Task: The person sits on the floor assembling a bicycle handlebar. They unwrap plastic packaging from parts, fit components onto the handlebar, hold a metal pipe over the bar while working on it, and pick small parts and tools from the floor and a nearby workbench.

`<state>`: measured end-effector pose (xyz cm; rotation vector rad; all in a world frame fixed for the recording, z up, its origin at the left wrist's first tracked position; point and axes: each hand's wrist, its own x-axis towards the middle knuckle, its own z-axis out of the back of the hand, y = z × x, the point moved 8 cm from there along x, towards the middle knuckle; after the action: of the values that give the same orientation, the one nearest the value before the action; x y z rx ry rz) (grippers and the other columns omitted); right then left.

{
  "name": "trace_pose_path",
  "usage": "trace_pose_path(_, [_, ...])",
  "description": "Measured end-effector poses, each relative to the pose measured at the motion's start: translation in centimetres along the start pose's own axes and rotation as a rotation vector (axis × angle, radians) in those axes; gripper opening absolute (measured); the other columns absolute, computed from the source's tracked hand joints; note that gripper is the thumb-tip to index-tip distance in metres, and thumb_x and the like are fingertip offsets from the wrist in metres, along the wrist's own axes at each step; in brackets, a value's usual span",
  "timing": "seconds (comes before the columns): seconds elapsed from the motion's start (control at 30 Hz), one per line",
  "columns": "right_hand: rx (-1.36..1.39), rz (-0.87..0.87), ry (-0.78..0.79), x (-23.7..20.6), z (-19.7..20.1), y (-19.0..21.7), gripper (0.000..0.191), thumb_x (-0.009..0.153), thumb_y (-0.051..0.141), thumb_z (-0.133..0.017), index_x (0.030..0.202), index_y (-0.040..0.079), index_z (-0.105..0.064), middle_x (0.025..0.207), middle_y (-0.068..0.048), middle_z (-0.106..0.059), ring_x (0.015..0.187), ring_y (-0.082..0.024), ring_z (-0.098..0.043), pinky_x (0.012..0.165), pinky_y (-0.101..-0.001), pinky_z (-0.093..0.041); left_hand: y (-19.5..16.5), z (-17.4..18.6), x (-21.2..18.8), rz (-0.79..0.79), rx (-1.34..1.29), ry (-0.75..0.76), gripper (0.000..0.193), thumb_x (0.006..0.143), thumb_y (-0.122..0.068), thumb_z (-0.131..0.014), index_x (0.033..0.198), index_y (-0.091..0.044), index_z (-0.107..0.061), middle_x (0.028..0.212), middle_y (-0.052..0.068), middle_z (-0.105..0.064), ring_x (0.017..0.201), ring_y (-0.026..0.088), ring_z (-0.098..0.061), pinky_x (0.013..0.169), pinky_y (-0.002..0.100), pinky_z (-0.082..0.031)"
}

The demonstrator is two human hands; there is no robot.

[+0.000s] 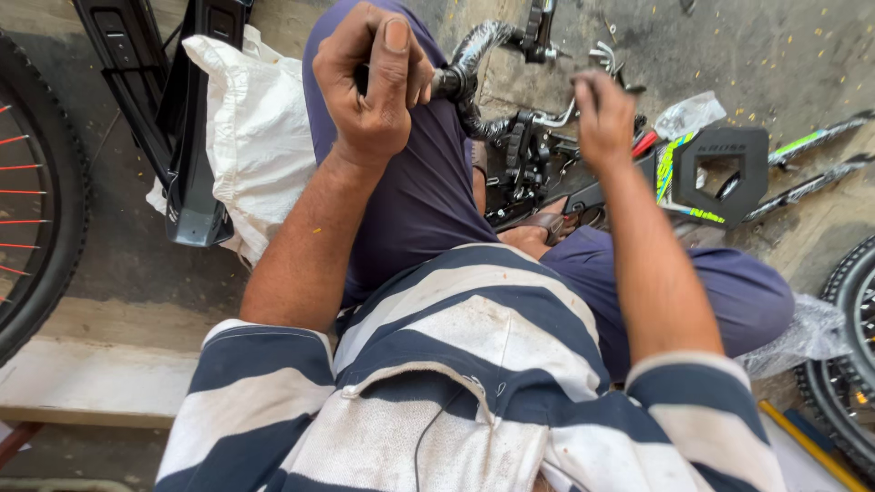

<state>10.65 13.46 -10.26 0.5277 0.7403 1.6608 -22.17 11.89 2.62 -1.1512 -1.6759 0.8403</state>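
Centrally, left hand (369, 87) fisted around the handlebar (478, 55) end, over the lap. Right hand (602, 114), blurred: grip pressed together, contents indiscernible. Bicycle frame (720, 173) on floor, partly hidden behind the arm.

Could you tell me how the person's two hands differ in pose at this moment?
The left hand is a closed fist with the thumb up, wrapped round the end of the black handlebar. The right hand is raised beside it, fingers pinched, and what it holds cannot be made out. Both are bare and lifted above the bicycle frame.
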Motion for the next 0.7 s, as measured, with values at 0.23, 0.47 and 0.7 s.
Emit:
trace_pose_path(0.23, [-0.385,0.175,0.053,-6.4,0.1,5.7,0.023,0.096,0.012,-0.074,0.115,0.007,-0.063,0.113,-0.023,-0.066,0.111,-0.038,-0.064,0.095,-0.0464,-0.052,0.2,0.2,-0.2,0.019,-0.020,0.009,0.030,0.117,-0.022,-0.056,0.098,0.001,-0.057,0.074,0.006,-0.055,0.053,0.010,-0.053,0.050,0.027,-0.048])
trace_pose_path(0.47, [-0.335,0.496,0.118,-2.6,0.6,3.9,0.042,0.087,0.004,-0.073,0.126,0.000,-0.057,0.138,-0.024,-0.061,0.134,-0.042,-0.057,0.114,-0.0492,-0.049,0.5,0.2,-0.3,0.036,-0.031,0.005,0.029,0.117,-0.021,-0.056,0.099,0.002,-0.058,0.073,0.005,-0.055,0.053,0.010,-0.052,0.051,0.027,-0.046])
trace_pose_path(0.7, [0.003,-0.283,0.115,-6.5,-2.0,1.0,0.030,0.110,0.015,-0.068,0.138,0.007,-0.066,0.093,-0.009,-0.077,0.083,-0.025,-0.076,0.080,-0.0392,-0.059,0.3,0.1,-0.3,-0.008,0.005,-0.003,0.030,0.117,-0.021,-0.054,0.098,0.001,-0.058,0.071,0.004,-0.056,0.052,0.009,-0.053,0.049,0.026,-0.047])
